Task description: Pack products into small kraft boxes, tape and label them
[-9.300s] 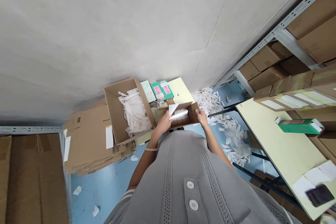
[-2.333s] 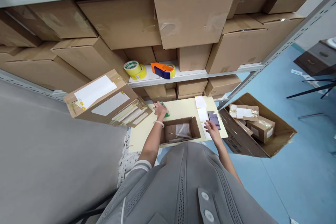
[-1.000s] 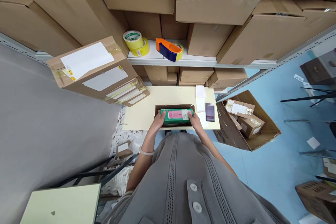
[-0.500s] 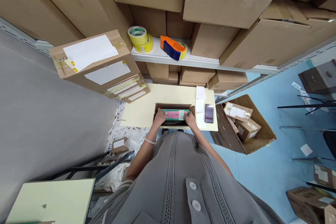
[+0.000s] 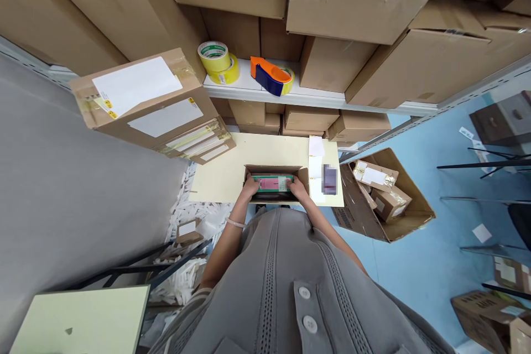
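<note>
Inside the carton (image 5: 274,169), both hands (image 5: 249,188) (image 5: 297,188) grip the green box (image 5: 271,183), hiding its ends.

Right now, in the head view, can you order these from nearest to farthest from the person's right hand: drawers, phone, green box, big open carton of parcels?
From the right hand:
1. Green box: touching it, inside the small carton.
2. Phone: rightward, on the table.
3. Big open carton: right, beyond the table.
4. Drawers: far right, background.

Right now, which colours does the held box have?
The held box is green and pink, with a pale label; head view.
</note>
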Demonstrator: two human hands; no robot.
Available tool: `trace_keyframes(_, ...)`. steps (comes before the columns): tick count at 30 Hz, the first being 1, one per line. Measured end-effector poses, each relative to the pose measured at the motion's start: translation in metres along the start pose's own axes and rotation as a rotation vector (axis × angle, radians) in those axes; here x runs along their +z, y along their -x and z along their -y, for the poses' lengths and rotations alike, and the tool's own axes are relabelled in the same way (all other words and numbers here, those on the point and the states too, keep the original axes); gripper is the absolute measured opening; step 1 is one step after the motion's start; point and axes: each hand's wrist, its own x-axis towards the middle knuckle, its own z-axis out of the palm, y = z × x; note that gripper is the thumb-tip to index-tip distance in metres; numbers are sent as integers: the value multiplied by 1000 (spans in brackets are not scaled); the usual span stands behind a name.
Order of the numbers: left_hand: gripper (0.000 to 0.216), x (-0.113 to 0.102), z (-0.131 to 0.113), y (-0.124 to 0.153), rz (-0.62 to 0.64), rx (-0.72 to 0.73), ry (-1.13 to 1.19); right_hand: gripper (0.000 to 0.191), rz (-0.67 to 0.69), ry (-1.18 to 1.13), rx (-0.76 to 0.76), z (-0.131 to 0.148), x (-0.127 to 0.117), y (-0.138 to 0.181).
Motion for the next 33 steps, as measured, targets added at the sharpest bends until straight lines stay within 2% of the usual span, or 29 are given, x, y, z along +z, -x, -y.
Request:
trace_keyframes(6,68,6,-8,2,34,-73,-29,61,38,-132,-105,0,2,-3)
trace_keyframes(9,66,-1,-11,12,107,24,-35,67,26,-208,-232,1,-7,5)
trace_keyframes(11,64,-14,-11,23,144,138,-15,69,-23,-247,-323,2,-20,15)
trace_keyframes(14,63,-42,-7,39,114,270,35,69,-116,-266,-388,-1,-44,34)
trace_keyframes(17,63,-70,0,48,27,303,57,68,-194,-237,-381,-8,-63,51)
trace_keyframes(20,67,-84,5,50,3,268,40,71,-210,-192,-366,-17,-69,60)
trace_keyframes(27,89,-75,14,59,276,198,-278,74,-32,-66,-362,-14,-48,68)
trace_keyframes(33,89,-68,25,59,344,244,-401,77,27,72,-423,-2,-46,72)
